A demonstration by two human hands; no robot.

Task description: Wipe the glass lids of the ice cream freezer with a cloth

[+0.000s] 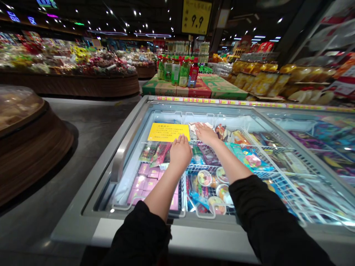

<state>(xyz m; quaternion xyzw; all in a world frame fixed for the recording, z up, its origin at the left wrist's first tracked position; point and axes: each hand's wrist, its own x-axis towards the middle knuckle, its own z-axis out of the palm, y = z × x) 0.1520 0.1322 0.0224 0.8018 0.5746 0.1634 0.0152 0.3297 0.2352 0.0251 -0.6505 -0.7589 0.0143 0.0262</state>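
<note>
My left hand (181, 150) lies flat on the glass lid of a chest freezer, its fingers stretched over the right edge of a yellow notice (166, 132). Farther out and to the right, my right hand (205, 133) rests flat with fingers extended on a crumpled white cloth or paper (193, 130). Part of that white piece is hidden under the palm. Beneath the glass, pink boxes (142, 183) fill a wire basket below my left forearm. Round-lidded cups (204, 178) and coloured packets (206, 153) sit in baskets between my forearms.
A metal handle (119, 157) runs along the freezer's left side. Price labels (194, 100) line its far edge. Behind stand bottles (175, 71) on cartons (191, 87), and jars of yellow food (260, 79). A round wooden display (30, 147) stands at left.
</note>
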